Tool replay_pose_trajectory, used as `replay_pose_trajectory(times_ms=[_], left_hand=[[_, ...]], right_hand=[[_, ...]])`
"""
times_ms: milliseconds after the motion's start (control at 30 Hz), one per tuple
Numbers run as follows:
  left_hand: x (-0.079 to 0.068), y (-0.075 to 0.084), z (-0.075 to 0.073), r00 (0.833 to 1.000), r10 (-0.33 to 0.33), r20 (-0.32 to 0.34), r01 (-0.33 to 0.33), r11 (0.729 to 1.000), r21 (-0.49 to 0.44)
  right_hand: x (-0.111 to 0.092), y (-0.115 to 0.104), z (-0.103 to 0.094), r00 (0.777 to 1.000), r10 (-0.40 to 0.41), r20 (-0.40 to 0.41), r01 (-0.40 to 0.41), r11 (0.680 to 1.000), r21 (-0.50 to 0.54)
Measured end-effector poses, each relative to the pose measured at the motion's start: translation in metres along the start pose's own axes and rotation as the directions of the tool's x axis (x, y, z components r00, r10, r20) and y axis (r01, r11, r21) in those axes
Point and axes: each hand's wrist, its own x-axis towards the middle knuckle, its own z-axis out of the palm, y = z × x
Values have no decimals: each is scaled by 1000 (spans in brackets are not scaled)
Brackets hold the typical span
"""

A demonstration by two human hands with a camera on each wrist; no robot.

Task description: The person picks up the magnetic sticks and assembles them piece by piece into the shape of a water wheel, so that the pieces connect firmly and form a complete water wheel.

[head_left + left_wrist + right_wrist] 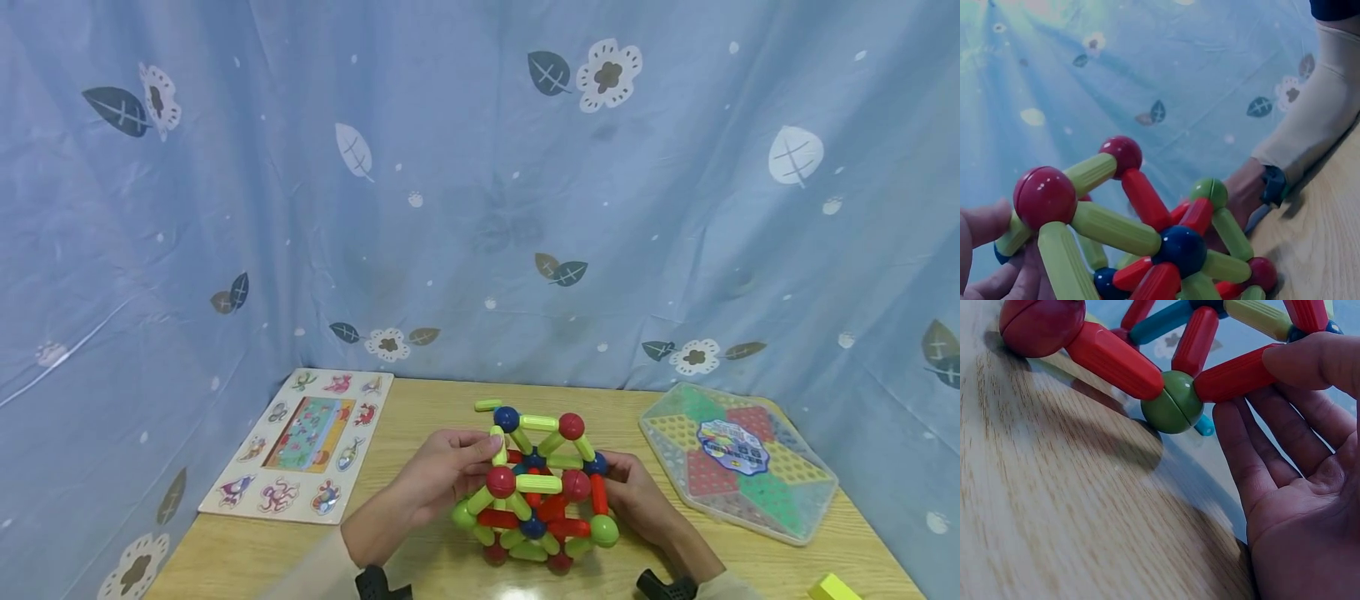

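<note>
A framework of building-toy rods and balls (pixel 539 483) stands on the table in the head view, with yellow-green and red rods joined by red, blue and green balls. At its upper left, my left hand (pixel 438 477) pinches a yellow-green rod (pixel 499 450) between thumb and fingers. The left wrist view shows that rod (pixel 1015 237) beside a red ball (pixel 1045 198). On the other side, my right hand (pixel 639 497) holds a red rod (pixel 1236 374) with its thumb on top and fingers below, near a green ball (pixel 1172 402). Part of the right hand is hidden behind the framework in the head view.
A loose yellow-green rod (pixel 488 405) lies behind the framework. To the left is a sea-animal puzzle board (pixel 345 490); to the right, a boxed hexagonal checkers board (pixel 738 454). A yellow block (pixel 834 587) sits at the front right. Blue curtains (pixel 465 208) enclose the table.
</note>
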Motion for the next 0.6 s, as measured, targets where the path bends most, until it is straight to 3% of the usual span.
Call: replay_pose_trajectory(times_ms=[267,333,400,433,467,567,600], left_hand=[[4,0,4,999,-19,42,18,999,28],[2,-1,3,1000,16,20,-17,997,74],[-1,-4,0,994,104,-38,-97,985,144],[-2,-6,-3,982,170,-82,-152,971,184],[-3,-9,-8,960,246,-134,-211,950,230],[-1,-25,-26,860,438,-262,-341,875,343],[2,-32,-33,845,460,-274,-354,864,359]], right_hand=[[0,-1,-1,1000,-15,8,15,1000,-15],[0,-1,-1,1000,-18,7,18,1000,-13],[1,0,0,1000,-18,2,18,1000,-15],[1,0,0,1000,-20,3,20,1000,-21],[1,1,0,1000,-19,-1,19,999,-28],[1,0,0,1000,-11,-2,11,998,-59],[1,0,-1,1000,-6,-4,5,997,-71]])
